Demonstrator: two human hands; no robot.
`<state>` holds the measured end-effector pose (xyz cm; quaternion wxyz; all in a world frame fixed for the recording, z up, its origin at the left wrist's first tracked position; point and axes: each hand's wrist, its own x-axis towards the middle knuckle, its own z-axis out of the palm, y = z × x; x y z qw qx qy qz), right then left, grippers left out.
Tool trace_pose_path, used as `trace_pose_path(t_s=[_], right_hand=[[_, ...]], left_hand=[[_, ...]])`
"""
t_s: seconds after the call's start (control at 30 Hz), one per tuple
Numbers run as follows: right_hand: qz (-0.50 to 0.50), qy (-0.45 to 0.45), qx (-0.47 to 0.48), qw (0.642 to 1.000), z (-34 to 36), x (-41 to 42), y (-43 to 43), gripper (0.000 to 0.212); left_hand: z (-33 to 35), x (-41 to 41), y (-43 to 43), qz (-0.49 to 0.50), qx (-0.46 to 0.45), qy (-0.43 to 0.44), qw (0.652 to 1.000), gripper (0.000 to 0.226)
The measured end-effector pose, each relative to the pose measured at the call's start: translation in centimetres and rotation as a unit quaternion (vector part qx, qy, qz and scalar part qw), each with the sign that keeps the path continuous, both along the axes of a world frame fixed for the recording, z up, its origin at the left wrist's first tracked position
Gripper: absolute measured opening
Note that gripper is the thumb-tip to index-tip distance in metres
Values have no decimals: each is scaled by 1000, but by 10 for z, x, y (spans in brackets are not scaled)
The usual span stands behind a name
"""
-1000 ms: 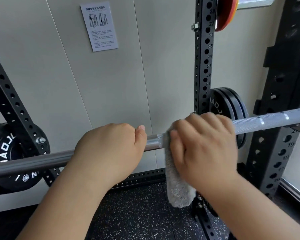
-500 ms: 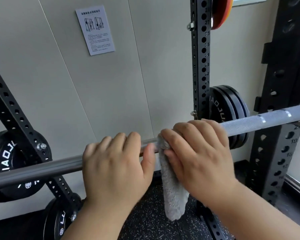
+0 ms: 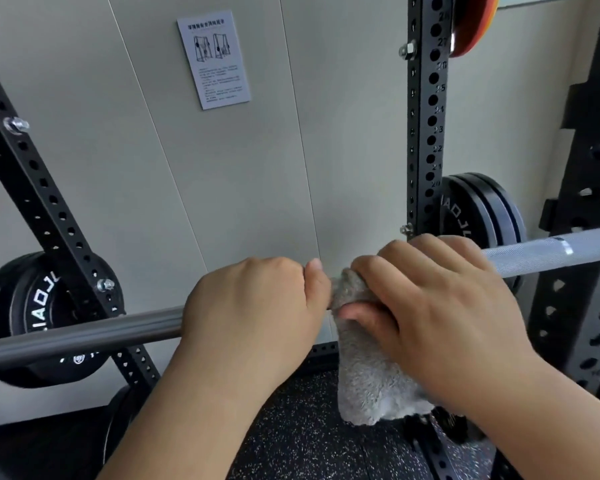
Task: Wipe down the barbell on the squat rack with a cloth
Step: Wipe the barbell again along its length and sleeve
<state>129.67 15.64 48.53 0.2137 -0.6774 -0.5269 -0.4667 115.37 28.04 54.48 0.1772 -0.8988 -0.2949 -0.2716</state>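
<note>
At the far left, black weight plates [image 3: 32, 317] are stored behind a slanted black rack brace [image 3: 49, 202] that is pierced with holes. The barbell [image 3: 84, 336] is laid across the scene from lower left to upper right, nearer than the brace and the plates. Its left stretch is smooth and dark grey, and its right stretch is knurled and paler. On the far wall [image 3: 125, 150], left of centre, a printed sheet [image 3: 213, 58] is fixed.

The left hand [image 3: 253, 306] is clamped on the smooth part of the barbell, with the fingers curled over the top and the thumb tip raised towards the right. Just beside that thumb, a grey fluffy cloth [image 3: 371, 382] is wrapped over the barbell. Its loose end is left hanging below the bar, above the speckled black floor [image 3: 291, 445]. The right hand [image 3: 440, 306] is clamped round the cloth and the bar inside it, with the fingers laid over the top and the thumb tucked beneath.

Behind the right hand, a black upright [image 3: 426, 133] with numbered holes is seen. More black plates [image 3: 478, 209] are hung on its right side, and an orange-red plate [image 3: 471, 22] is cut off by the top edge. At the far right, a nearer, blurred black post [image 3: 589, 168] is crossed by the knurled end of the barbell.
</note>
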Motion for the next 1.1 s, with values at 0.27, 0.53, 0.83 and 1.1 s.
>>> trace_pose_path(t_s=[0.27,0.53,0.83,1.1], right_hand=[[-3,-9,76,997,-23,-13,10,28],[-50,60,130,988,7,-1,7,40],[-73,74,74,992,23,14,-1,46],[1,-6,57,998,-10,-1,-6,39]], left_hand=[[-41,-19,-2,-92,43,-62,993,33],[-59,-6,-1,-72,106,-147,981,47],[-30,5,0,-54,63,-142,986,58],[-13,8,-6,8,11,-62,998,56]])
